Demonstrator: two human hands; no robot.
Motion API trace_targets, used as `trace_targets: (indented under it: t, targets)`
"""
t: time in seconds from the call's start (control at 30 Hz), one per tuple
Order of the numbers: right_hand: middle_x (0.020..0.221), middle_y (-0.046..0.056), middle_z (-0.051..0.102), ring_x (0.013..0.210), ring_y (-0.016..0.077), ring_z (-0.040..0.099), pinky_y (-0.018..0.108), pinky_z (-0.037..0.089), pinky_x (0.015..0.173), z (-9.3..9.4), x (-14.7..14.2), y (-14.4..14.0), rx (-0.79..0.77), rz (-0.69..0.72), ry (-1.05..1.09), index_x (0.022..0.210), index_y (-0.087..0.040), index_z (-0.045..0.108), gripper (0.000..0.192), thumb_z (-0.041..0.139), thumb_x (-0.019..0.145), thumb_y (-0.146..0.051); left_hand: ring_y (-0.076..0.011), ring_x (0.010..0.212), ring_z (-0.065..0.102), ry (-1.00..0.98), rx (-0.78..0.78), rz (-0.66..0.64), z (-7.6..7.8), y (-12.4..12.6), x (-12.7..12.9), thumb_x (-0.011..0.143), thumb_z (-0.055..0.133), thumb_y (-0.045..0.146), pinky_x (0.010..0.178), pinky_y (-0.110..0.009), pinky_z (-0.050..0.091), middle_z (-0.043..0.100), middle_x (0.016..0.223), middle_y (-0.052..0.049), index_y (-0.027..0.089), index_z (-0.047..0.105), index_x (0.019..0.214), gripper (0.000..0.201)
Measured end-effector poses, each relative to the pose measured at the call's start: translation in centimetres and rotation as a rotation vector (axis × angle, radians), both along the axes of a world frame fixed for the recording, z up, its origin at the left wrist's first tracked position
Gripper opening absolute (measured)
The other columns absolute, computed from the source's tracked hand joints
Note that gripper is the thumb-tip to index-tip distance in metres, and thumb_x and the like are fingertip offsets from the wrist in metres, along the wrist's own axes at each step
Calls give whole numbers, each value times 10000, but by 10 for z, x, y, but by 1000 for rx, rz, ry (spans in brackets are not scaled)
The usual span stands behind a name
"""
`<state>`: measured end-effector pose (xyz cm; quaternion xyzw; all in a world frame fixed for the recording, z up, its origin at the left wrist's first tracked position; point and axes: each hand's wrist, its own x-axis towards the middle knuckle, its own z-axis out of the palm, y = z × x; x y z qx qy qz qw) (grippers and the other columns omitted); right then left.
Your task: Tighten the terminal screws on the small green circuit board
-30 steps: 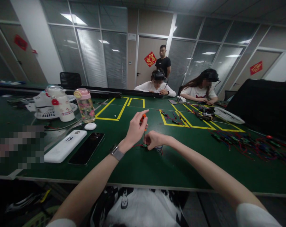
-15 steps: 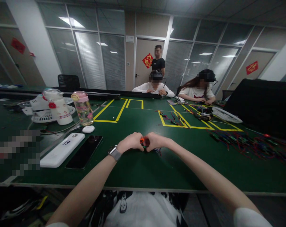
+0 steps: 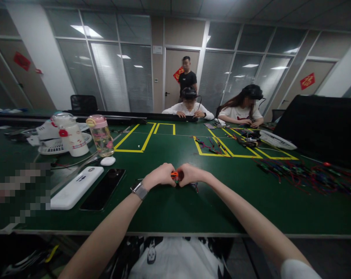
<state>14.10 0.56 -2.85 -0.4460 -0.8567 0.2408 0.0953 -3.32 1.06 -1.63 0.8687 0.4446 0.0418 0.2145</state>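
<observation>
My left hand (image 3: 161, 174), with a watch (image 3: 139, 190) on its wrist, is closed on a small orange-and-black piece (image 3: 174, 175); its kind is not clear. My right hand (image 3: 190, 173) meets it fingertip to fingertip, its fingers curled round a small wired part (image 3: 178, 181) with a bit of green. Thin dark wires (image 3: 195, 187) trail from under the right palm onto the green tabletop (image 3: 169, 213). Most of what lies between the fingers is hidden. Both hands rest low over the table, close to its front edge.
Left of my hands lie a black phone (image 3: 104, 190), a white power bank (image 3: 78, 188) and a white case (image 3: 107, 161). Bottles (image 3: 100, 137) stand behind. Wired boards (image 3: 212, 146) lie within yellow tape; a wire heap (image 3: 306, 176) spreads right. Two people sit opposite, another stands.
The orange piece shows more plainly between my fingers. Both hands stay in nearly the same place. The view has shifted slightly, and the standing person appears a little further left.
</observation>
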Motion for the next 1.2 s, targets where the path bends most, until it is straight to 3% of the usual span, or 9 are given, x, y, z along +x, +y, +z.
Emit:
trace_targets:
  t: [0.4, 0.7, 0.9, 1.2]
  targets:
    - [648, -26, 657, 581, 97, 573, 162, 393, 517, 2, 6, -2, -41, -17, 43, 738, -124, 706, 148, 682, 592, -130, -151, 607, 607, -23, 1, -14, -3, -2, 0, 613, 754, 335, 517, -230, 402, 706, 811, -54, 152, 719, 840, 293]
    - [705, 17, 697, 639, 129, 617, 199, 430, 612, -8, 9, -18, 147, -53, 127, 772, -133, 726, 96, 645, 722, -123, -157, 695, 597, -94, 7, -37, 1, 0, -2, 660, 731, 423, 587, -233, 381, 681, 796, -22, 158, 715, 836, 318]
    - [772, 40, 717, 695, 149, 639, 222, 445, 676, -6, 10, -26, 254, -84, 141, 803, -143, 722, 117, 626, 750, -101, -167, 763, 595, -164, 35, -21, 5, 1, -3, 667, 723, 377, 627, -227, 384, 678, 829, -24, 147, 712, 868, 305]
    - [688, 11, 689, 623, 129, 616, 204, 437, 614, -4, 20, -29, 161, -134, 170, 791, -139, 706, 131, 620, 698, -105, -165, 732, 591, -184, 113, -84, 4, -7, 5, 676, 722, 336, 624, -235, 369, 688, 780, -27, 147, 723, 837, 248]
